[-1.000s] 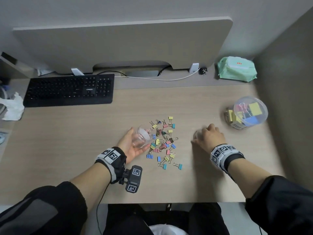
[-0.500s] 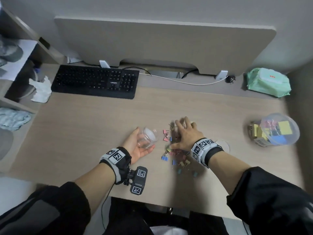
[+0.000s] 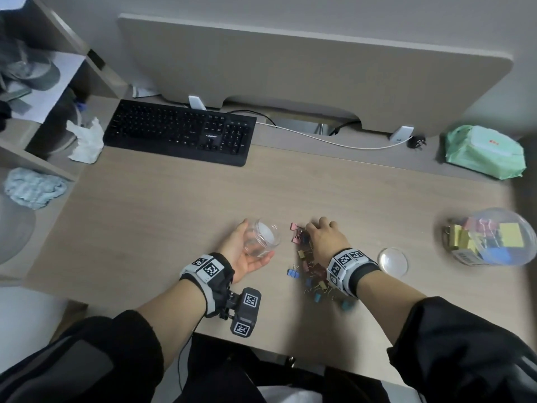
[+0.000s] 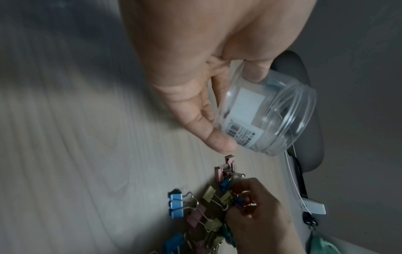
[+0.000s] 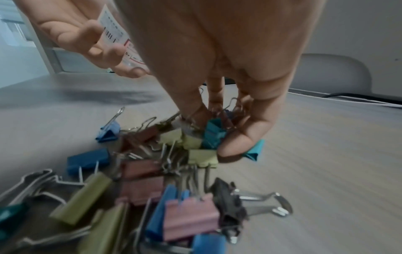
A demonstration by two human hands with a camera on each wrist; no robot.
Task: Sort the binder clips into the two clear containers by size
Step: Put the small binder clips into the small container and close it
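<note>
A pile of small coloured binder clips [image 3: 309, 267] [image 4: 202, 211] [image 5: 141, 171] lies on the desk [image 3: 174, 213] near its front edge. My right hand [image 3: 322, 238] [image 5: 217, 110] reaches down into the pile with curled fingers gathering a teal and a yellow clip [image 5: 212, 134]. Left of the pile, my left hand [image 3: 241, 251] [image 4: 195, 96] holds a small empty clear jar [image 3: 263, 238] [image 4: 265, 116] tilted on its side, mouth toward the clips. A bigger clear jar [image 3: 494, 237] with large clips in it lies at the right.
A clear round lid [image 3: 393, 260] lies on the desk right of my right wrist. A black keyboard [image 3: 180, 132] sits at the back left, a green wipes pack [image 3: 485, 151] at the back right, and a white cable [image 3: 334, 141] runs along the back.
My right hand moved left from the bare desk onto the clip pile and curled its fingers round some clips, bunching the pile together. The left hand keeps holding the small jar.
</note>
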